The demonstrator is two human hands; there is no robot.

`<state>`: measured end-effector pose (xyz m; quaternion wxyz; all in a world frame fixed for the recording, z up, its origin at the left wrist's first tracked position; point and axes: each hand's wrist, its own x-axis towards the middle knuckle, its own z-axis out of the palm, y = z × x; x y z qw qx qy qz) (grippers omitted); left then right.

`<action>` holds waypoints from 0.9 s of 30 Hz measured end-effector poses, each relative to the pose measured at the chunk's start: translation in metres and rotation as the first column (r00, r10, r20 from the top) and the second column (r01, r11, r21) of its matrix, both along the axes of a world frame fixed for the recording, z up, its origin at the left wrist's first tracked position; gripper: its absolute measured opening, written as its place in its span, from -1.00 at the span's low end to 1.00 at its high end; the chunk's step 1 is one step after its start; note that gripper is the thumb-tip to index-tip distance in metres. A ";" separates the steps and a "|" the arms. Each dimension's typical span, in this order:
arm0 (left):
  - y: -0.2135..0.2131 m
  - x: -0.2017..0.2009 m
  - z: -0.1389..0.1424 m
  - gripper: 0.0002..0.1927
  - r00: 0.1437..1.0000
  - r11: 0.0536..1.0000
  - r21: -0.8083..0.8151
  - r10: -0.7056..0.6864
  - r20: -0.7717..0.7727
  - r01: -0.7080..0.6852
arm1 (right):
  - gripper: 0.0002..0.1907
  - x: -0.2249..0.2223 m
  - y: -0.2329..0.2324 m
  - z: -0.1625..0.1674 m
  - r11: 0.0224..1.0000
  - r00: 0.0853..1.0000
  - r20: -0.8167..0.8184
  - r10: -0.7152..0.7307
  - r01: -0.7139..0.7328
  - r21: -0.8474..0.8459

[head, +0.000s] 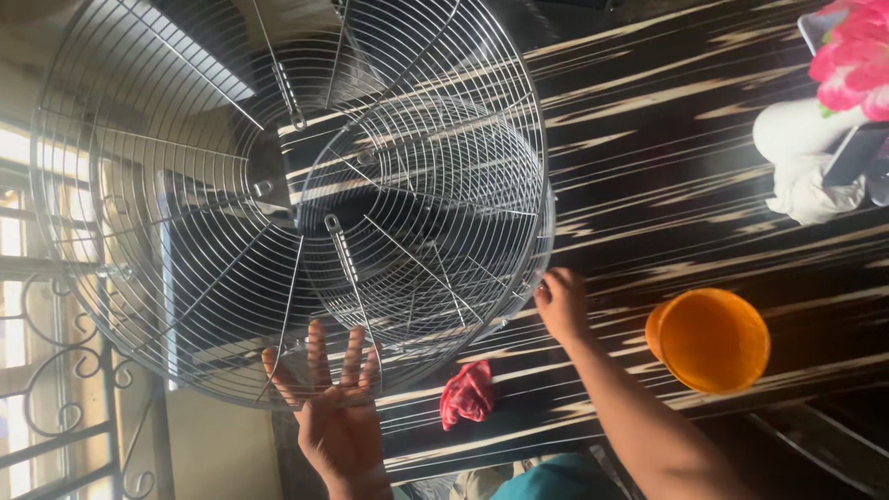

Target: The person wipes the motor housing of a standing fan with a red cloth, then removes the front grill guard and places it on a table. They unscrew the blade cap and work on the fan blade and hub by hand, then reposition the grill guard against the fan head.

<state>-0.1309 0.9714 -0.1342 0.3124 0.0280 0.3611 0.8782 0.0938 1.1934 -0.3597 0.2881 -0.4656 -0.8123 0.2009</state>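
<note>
Bench (704,185): dark top with pale streaks, filling the right and middle of the view (the picture was turned sideways).
Big grille (139,204): round wire fan guard, the larger of two, standing on edge at the bench's edge and reaching out past it toward a window with scrolled iron bars (56,370).
Small grille (435,213): domed wire guard, lying against the big one and overlapping its right half, over the bench.
Bowl (711,339): orange, round, on the bench, well apart from the grilles.
Vase (806,167): white, near the top right corner, with pink flowers (857,56) above it.
Left hand (338,407): fingers spread and flat, palm pressed against the lower wires of the big grille; open, not clamped on anything.
Right hand (560,306): at the small grille's lower right rim, fingers curled against the rim; whether it truly gripped the wire could not be told.
Cloth (468,393): small, red, crumpled, on the bench between the two hands, just below the small grille.
</note>
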 end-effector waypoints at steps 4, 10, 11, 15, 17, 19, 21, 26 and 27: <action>-0.001 0.013 -0.001 -0.06 1.000 1.000 -0.017 -0.009 -0.014 0.009 | -0.50 -0.006 -0.007 0.003 0.999 0.999 -0.035 -0.010 0.008 -0.041; -0.007 0.020 -0.003 -0.05 1.000 1.000 -0.020 -0.007 -0.022 0.007 | -0.59 -0.007 -0.004 0.000 0.995 0.998 -0.001 -0.068 0.068 -0.080; -0.008 0.020 -0.004 -0.04 0.999 1.000 -0.017 -0.007 -0.032 0.006 | -0.60 -0.007 -0.004 0.001 0.991 0.997 0.021 -0.079 0.080 -0.105; -0.009 0.023 -0.008 -0.03 0.999 0.997 -0.070 0.022 -0.026 -0.024 | -0.63 -0.007 -0.002 0.002 0.994 0.996 0.003 -0.085 0.085 -0.065; -0.011 0.025 -0.009 -0.05 1.000 1.000 0.010 0.008 -0.030 -0.008 | -0.68 -0.007 -0.001 0.005 0.992 0.996 -0.020 -0.081 0.079 -0.100; -0.010 0.025 -0.009 -0.05 1.000 0.999 0.046 0.010 -0.029 -0.009 | -0.75 -0.007 0.002 0.008 0.990 0.996 -0.037 -0.080 0.074 -0.122; -0.009 0.026 -0.008 -0.05 1.000 0.999 0.039 0.025 -0.019 -0.024 | -0.84 -0.006 0.003 0.010 0.989 0.996 -0.045 -0.081 0.075 -0.130; -0.006 0.025 -0.004 -0.07 0.999 0.999 -0.020 0.043 -0.014 -0.043 | -0.85 -0.002 0.007 0.016 0.997 0.999 0.035 -0.038 0.040 -0.071; -0.006 0.025 -0.004 -0.07 0.999 0.999 -0.006 0.041 -0.016 -0.041 | -0.85 0.000 0.008 0.018 0.998 0.998 0.052 -0.034 0.037 -0.049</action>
